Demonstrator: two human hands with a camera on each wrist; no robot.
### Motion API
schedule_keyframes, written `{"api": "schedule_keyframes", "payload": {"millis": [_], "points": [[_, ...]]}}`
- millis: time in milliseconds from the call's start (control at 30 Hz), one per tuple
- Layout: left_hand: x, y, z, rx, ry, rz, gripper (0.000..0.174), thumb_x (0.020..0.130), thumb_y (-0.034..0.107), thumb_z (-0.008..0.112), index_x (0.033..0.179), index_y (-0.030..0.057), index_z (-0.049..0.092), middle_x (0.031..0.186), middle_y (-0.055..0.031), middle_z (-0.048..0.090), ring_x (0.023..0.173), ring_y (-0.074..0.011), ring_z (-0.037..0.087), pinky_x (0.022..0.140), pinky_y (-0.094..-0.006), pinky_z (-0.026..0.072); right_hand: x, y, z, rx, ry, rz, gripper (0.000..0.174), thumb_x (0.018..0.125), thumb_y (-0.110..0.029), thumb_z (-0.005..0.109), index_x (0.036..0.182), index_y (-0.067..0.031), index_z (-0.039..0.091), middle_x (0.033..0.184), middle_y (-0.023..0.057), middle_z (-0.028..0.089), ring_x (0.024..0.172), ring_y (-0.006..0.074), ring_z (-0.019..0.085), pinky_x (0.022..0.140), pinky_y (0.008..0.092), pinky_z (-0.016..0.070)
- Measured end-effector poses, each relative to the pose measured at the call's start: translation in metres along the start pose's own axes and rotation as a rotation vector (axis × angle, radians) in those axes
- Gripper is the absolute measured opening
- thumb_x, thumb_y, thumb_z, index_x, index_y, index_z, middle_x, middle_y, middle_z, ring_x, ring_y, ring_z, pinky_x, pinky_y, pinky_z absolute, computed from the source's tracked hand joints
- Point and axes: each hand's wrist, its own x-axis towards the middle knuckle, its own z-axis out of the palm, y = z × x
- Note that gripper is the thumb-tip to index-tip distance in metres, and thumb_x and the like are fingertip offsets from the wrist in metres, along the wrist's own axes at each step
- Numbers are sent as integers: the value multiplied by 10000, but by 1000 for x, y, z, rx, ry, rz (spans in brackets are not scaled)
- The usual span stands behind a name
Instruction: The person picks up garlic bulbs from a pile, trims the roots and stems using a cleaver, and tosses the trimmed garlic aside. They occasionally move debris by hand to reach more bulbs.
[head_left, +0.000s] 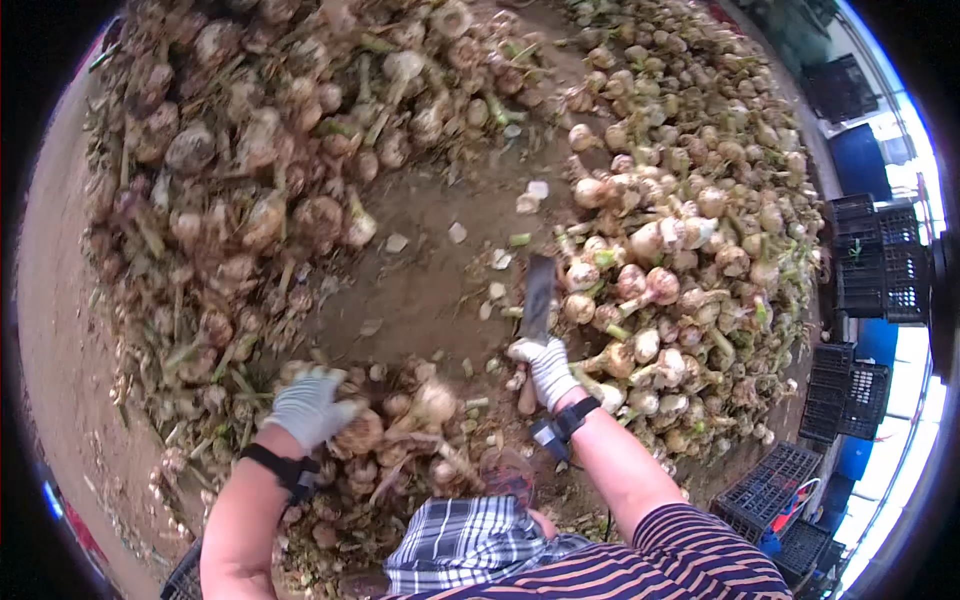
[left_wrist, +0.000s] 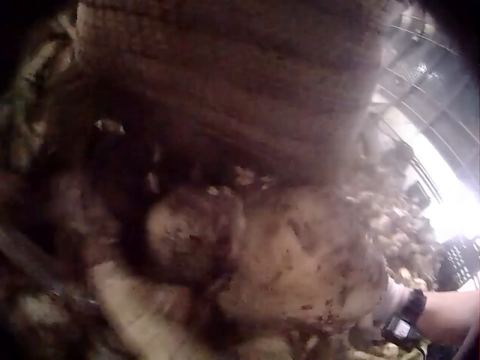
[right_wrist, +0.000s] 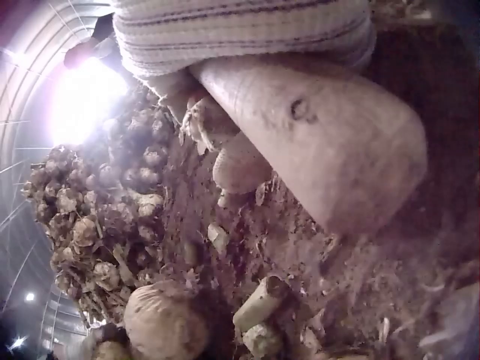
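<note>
My left hand [head_left: 308,408], in a whitish knit glove, is low over the near garlic pile, thumb apart from the fingers. Right at its thumb is a brownish garlic bulb [head_left: 358,432]. In the blurred left wrist view, the glove [left_wrist: 225,90] fills the top, with a large bulb [left_wrist: 300,259] just below it. My right hand [head_left: 545,370], gloved in striped knit, grips a knife by its wooden handle [right_wrist: 322,142]. The broad dark blade [head_left: 540,295] points away from me, over the dirt beside the right-hand garlic heap [head_left: 660,285].
A big heap of garlic with stalks [head_left: 260,140] covers the far left. Bare dirt [head_left: 410,280] with scattered peels and cut stem pieces [right_wrist: 261,304] lies between the heaps. Black plastic crates [head_left: 770,485] stand along the right. A checked cloth [head_left: 460,540] covers my lap.
</note>
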Motion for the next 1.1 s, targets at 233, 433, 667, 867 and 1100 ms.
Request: {"api": "schedule_keyframes", "payload": {"millis": [233, 433, 667, 867, 1100], "points": [[-69, -43, 28, 120, 641, -251, 549, 749, 402, 666, 1207, 122, 551, 1183, -175, 562, 1131, -329, 518, 994, -502, 360, -7, -9, -4, 30, -69, 66, 100, 716, -132, 649, 704, -77, 567, 566, 9, 448, 436, 147, 441, 401, 317, 475], [-53, 121, 37, -114, 708, 550, 456, 590, 270, 775, 1013, 174, 635, 1170, -107, 593, 1159, -299, 502, 1048, -486, 332, -1, -3, -6, 8, -45, -16, 100, 700, -149, 654, 736, -87, 585, 602, -4, 445, 502, 130, 427, 415, 315, 451], [-16, 68, 120, 106, 432, 166, 473, 689, 385, 670, 1129, 227, 595, 1313, -136, 511, 1322, -296, 341, 1134, -556, 80, -12, -17, 0, 59, -52, 190, 114, 707, -166, 644, 765, -106, 567, 560, -8, 430, 427, 149, 423, 443, 349, 476], [-38, -38, 41, 165, 339, -486, 538, 888, 575, 369, 1238, 229, 586, 1290, -98, 558, 1349, -282, 330, 1130, -569, -17, -14, -17, -1, 52, -79, 184, 118, 705, -175, 644, 762, -101, 572, 574, -11, 426, 448, 136, 419, 429, 324, 464], [-89, -75, 14, 119, 616, -704, 550, 779, 509, 623, 1200, 156, 602, 1361, -75, 503, 1345, -334, 334, 1100, -621, 6, -12, -18, -2, 92, -81, 186, 88, 723, -143, 627, 709, -78, 569, 553, 4, 428, 437, 149, 427, 418, 319, 453]]}}
